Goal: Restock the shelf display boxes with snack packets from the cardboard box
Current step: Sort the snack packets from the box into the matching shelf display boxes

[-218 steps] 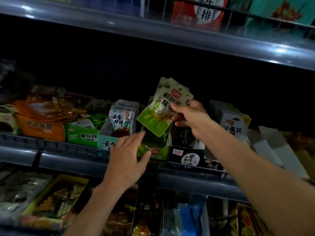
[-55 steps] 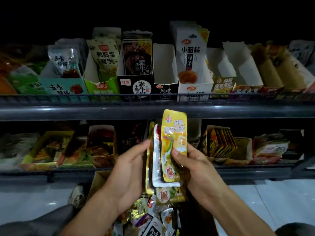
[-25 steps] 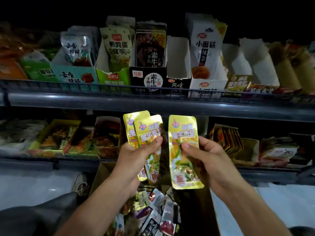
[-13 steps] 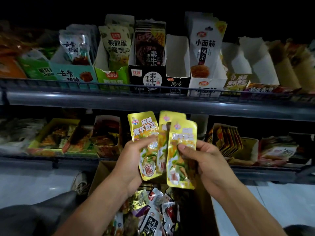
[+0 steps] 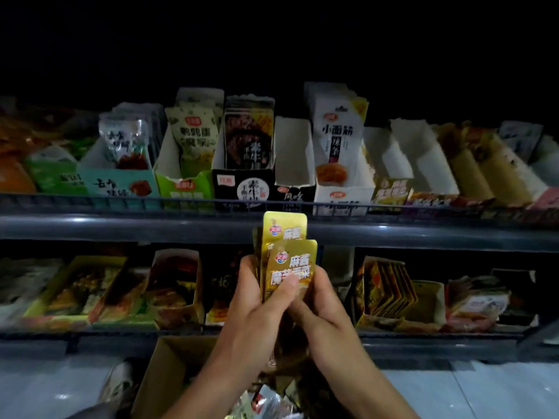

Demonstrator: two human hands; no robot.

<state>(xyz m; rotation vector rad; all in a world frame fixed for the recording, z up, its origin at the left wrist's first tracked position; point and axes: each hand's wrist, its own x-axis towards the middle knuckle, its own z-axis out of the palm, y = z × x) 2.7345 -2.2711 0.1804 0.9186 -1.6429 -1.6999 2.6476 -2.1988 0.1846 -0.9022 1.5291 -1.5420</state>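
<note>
Both hands hold one upright stack of yellow-gold snack packets (image 5: 287,258) in front of the upper shelf rail. My left hand (image 5: 260,306) wraps the stack from the left with its thumb across the front packet. My right hand (image 5: 320,313) cups it from the right and behind. Below my wrists stands the open cardboard box (image 5: 163,370) with loose packets (image 5: 266,403) in it. On the upper shelf stands a row of display boxes; a black one (image 5: 292,164) shows no packets, and a yellow-fronted one (image 5: 391,190) to the right carries similar print.
The upper shelf rail (image 5: 121,225) runs across at the height of the packet tops. The lower shelf (image 5: 90,331) holds more snack trays. A white box of tall packets (image 5: 338,146) stands between the two named boxes. Pale floor (image 5: 453,388) lies on the right.
The two separate bunches of yellow packets have been brought together into one stack held by both hands. The stack has risen a little toward the upper shelf rail.
</note>
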